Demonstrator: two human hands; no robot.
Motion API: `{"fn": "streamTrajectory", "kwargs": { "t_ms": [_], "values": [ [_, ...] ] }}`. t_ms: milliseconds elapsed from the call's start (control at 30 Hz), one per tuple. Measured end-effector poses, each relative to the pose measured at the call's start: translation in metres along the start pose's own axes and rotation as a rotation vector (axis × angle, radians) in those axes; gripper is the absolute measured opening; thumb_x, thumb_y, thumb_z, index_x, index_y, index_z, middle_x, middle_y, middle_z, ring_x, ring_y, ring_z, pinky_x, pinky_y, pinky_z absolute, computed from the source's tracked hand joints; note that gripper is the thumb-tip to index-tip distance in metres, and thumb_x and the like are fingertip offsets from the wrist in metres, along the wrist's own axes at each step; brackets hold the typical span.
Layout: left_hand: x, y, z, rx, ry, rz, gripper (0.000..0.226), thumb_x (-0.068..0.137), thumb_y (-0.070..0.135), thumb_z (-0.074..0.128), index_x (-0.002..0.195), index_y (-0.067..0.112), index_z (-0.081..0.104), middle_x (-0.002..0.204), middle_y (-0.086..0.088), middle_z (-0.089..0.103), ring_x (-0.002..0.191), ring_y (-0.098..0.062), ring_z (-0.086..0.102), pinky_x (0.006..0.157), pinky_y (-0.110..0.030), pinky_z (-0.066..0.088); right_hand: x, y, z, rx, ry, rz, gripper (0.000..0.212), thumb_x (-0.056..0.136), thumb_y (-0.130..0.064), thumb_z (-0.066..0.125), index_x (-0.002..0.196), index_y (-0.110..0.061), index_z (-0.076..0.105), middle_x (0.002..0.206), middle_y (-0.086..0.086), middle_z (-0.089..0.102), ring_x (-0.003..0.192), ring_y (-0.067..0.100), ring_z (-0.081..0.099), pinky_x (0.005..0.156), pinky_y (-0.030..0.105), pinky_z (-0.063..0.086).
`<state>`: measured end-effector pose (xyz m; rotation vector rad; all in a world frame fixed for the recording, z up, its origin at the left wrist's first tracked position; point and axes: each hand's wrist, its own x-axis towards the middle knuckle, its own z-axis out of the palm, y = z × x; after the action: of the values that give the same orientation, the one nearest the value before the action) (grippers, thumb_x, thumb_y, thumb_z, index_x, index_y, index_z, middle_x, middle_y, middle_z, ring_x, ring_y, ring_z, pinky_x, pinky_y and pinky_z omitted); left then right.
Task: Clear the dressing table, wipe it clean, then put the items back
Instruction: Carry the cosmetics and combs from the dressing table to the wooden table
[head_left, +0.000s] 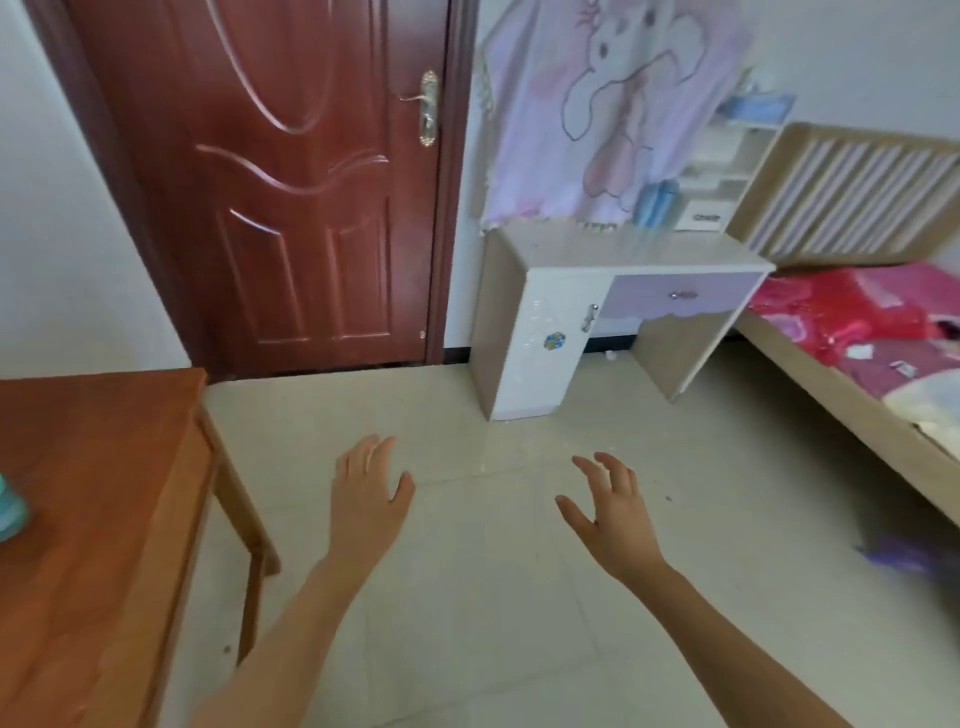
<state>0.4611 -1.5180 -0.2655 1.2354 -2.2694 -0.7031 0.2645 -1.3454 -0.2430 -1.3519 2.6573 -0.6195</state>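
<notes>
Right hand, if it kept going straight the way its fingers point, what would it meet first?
Nothing near: the right hand is over bare floor. Further along that line stands the dressing table, probably its white cabinet door, though depth is hard to judge from this single view.

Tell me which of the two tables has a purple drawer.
The pale dressing table between the door and the bed: its drawer front is lilac. The brown wooden table at left shows no drawer.
</notes>
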Motion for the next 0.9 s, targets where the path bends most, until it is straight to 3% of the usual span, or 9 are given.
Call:
{"fn": "streamTrajectory", "kwargs": {
  "t_ms": [200, 533, 733, 900],
  "values": [
    [-0.027, 0.138, 0.081, -0.010, -0.076, 0.204, 0.046, 0.086, 0.025, 0.050, 0.126, 0.002, 0.049, 0.132, -0.019, 0.047, 0.123, -0.037, 0.038, 0.101, -0.043, 0.033, -0.049, 0.129, -0.084, -0.096, 0.081, 0.080, 0.053, 0.090, -0.038, 0.051, 0.136, -0.015, 0.038, 0.143, 0.013, 0.030, 0.132, 0.027, 0.025, 0.104, 0.037, 0.030],
    [-0.046, 0.278, 0.151, 0.054, -0.100, 0.436, 0.063, 0.078, 0.047, 0.032, 0.122, 0.007, 0.054, 0.132, -0.014, 0.050, 0.122, -0.036, 0.040, 0.095, -0.045, 0.037, -0.063, 0.252, -0.186, -0.294, 0.112, 0.103, 0.057, 0.091, -0.045, 0.044, 0.141, -0.023, 0.026, 0.146, 0.009, 0.026, 0.134, 0.024, 0.022, 0.107, 0.037, 0.024],
    [0.014, 0.324, 0.183, 0.101, -0.083, 0.495, 0.084, 0.068, 0.057, 0.013, 0.129, 0.011, 0.049, 0.140, -0.009, 0.042, 0.130, -0.031, 0.031, 0.102, -0.043, 0.029, -0.018, 0.298, -0.220, -0.342, 0.135, 0.114, 0.057, 0.091, -0.043, 0.045, 0.141, -0.021, 0.027, 0.144, 0.009, 0.028, 0.133, 0.025, 0.023, 0.106, 0.039, 0.024],
    [0.084, 0.359, 0.215, 0.065, -0.053, 0.493, 0.083, 0.069, 0.059, 0.016, 0.128, 0.012, 0.049, 0.140, -0.009, 0.042, 0.132, -0.030, 0.029, 0.103, -0.044, 0.029, 0.047, 0.339, -0.250, -0.365, 0.190, 0.124, 0.058, 0.090, -0.040, 0.048, 0.141, -0.022, 0.028, 0.144, 0.009, 0.030, 0.134, 0.024, 0.023, 0.106, 0.039, 0.023]
  ]
}}
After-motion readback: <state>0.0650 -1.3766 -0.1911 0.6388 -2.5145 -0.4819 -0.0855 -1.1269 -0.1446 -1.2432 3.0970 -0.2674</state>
